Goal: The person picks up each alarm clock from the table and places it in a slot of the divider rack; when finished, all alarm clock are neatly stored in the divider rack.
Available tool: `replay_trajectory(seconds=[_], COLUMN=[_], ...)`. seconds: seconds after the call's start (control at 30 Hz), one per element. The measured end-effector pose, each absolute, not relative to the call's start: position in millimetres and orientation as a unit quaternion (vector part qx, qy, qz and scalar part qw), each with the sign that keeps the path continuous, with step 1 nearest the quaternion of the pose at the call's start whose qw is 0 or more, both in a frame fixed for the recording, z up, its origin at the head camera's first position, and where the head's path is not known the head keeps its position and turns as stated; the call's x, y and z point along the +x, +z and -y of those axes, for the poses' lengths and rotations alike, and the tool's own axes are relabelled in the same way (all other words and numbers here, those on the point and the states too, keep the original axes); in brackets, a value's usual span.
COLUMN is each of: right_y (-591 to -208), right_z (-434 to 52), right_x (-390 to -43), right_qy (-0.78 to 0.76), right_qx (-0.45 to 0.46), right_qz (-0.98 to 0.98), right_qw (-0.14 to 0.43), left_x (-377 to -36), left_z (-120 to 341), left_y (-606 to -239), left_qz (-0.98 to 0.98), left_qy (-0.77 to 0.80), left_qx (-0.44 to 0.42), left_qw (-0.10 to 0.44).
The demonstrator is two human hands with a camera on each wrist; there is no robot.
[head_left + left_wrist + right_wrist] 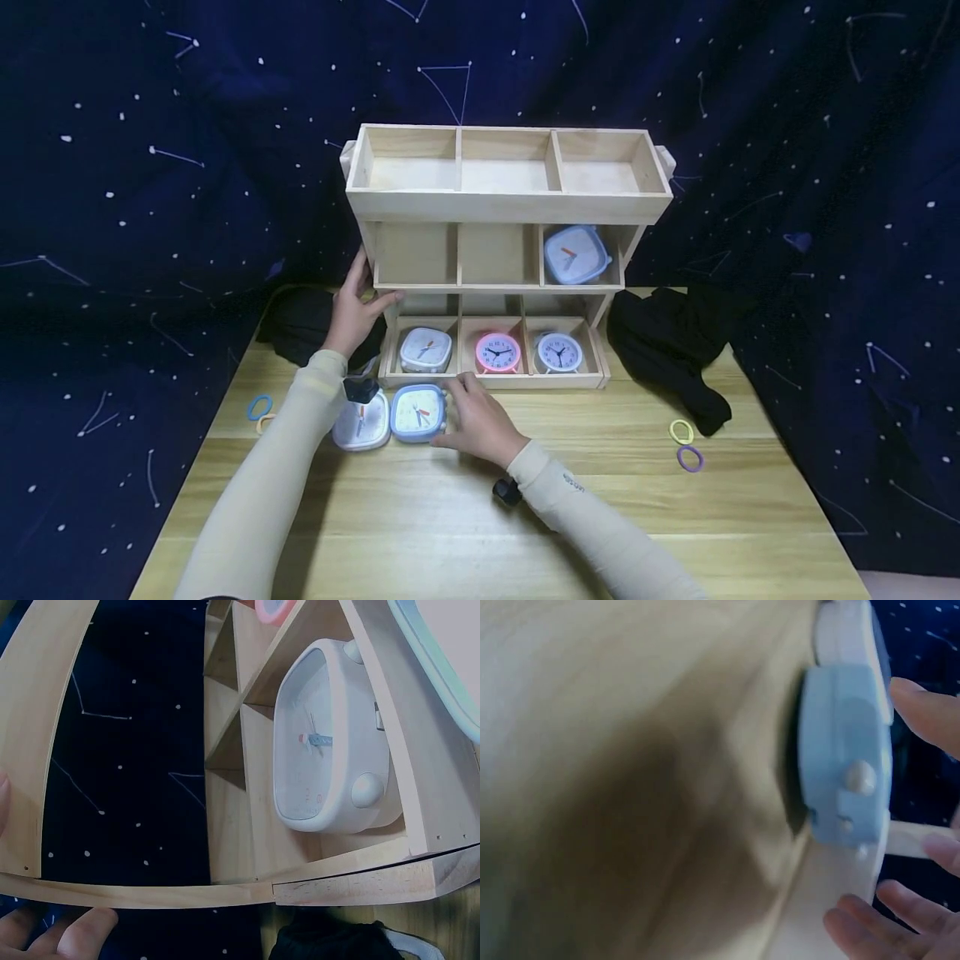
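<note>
My left hand (354, 315) holds the left side of the three-tier wooden shelf (510, 207) at its middle tier; in the left wrist view, fingers (86, 934) lie along the outer side. On the table before the shelf, a blue square alarm clock (417, 412) lies face up beside a white one (362, 425), partly hidden by my left wrist. Thumb and fingers spread, my right hand (480, 423) is at the blue clock's right side. The right wrist view shows that clock's blue side (840, 750) between thumb and fingers, without a clear grip.
The bottom tier holds a white clock (425, 350), a pink round clock (497, 352) and a pale round clock (558, 353). A blue clock (576, 254) leans in the middle tier's right compartment. Black cloth (671, 354) and coloured rings (681, 432) lie at the right.
</note>
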State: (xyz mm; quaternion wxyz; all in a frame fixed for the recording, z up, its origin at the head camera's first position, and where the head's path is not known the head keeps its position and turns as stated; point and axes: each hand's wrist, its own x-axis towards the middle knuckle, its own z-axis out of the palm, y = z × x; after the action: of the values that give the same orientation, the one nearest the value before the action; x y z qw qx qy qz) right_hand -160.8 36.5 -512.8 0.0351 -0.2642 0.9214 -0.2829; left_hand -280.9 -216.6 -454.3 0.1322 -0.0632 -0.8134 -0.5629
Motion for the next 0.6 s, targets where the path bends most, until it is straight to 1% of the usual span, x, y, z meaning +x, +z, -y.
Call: replay_trajectory(seconds=[0.2,0.47,0.6], right_y=[-527,-537,-544], right_z=[-22,-9,-6], right_x=[-159,-162,-164], right_qy=[-0.28,-0.315,-0.313], right_qx=[-0.268,-0.258,-0.268], right_qz=[-0.921,-0.91,-0.909], right_qw=[0.047,0.076,0.064], left_x=[-280,-277,-276], left_z=[215,214,215], left_y=[-454,-451,-450], left_qz=[0.819,0.819,0.815], left_qy=[-0.555,-0.556,-0.56], left_qx=[-0.057,-0.052,-0.063], left_qw=[0.134,0.13,0.133])
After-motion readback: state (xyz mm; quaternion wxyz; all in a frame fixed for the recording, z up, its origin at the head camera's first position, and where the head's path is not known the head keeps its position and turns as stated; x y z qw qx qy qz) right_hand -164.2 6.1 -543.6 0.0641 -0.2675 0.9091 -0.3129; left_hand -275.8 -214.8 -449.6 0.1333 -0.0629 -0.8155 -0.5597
